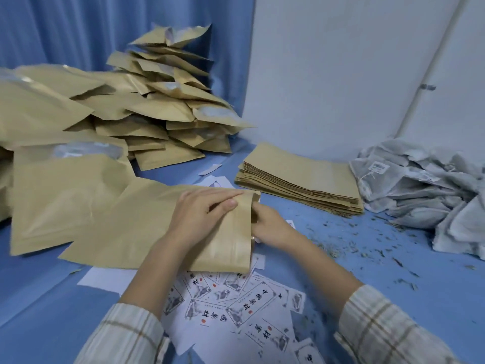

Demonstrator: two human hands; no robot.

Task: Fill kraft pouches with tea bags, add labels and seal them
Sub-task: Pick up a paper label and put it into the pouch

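The kraft pouch (157, 227) in work lies flat on the blue surface (341, 258) at centre frame, mouth toward 3 o'clock. The left hand (202, 216) presses on its top panel near the mouth with straight fingers, thumb laid along the edge. The right hand (270, 227) has its fingers inside the mouth; whether they hold anything there cannot be told.

Risks, as judged:
- The mouth could crease or tear if the right hand forces it wider while the left pins the panel.
- Loose tea fragments (367, 245) scattered at 3 o'clock could be swept into the seal strip and spoil the closure.
- The pouch overlaps the loose labels (249, 303) at 6 o'clock; dragging it could crumple them or push some off the surface.
- The heap of filled pouches (157, 101) at 10 to 12 o'clock leans high against the blue curtain (78, 27) and could slide onto the work area.

Count:
- Pouch in hand: one.
- Stack of flat empty pouches (301, 177) at 1 o'clock: one stack, sheets too many to count.
- Filled pouches: several dozen, not countable.
- Tea bags (425, 185) at 2 to 3 o'clock: one pile, not countable.
- Printed labels: over ten visible.
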